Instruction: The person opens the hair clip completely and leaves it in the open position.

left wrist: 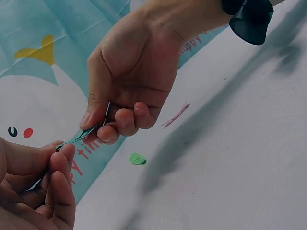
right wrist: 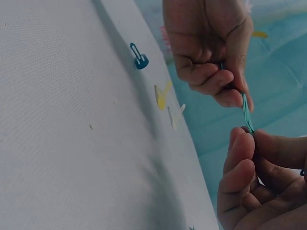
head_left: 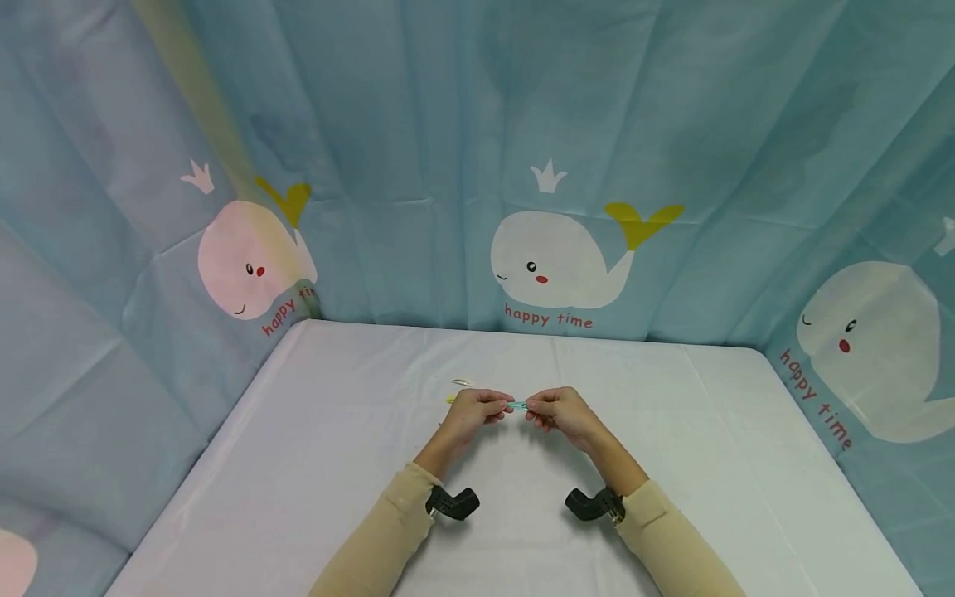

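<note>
Thin teal clip [head_left: 517,405] held up over white table [head_left: 298,464]. Left hand [head_left: 479,409] pinching one end, right hand [head_left: 563,412] pinching other, just middle bit peeking out between fingers. Yellow clip [right wrist: 161,99] just sitting on table.

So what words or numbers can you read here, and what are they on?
"happy time": red, on the curtain, under the middle whale
"happy time": same, under the right whale
"happy ti": under the left whale; its end can't be seen
Left wrist view: only bits of those words
Held clip: nothing I can read
Numbers: none
</note>
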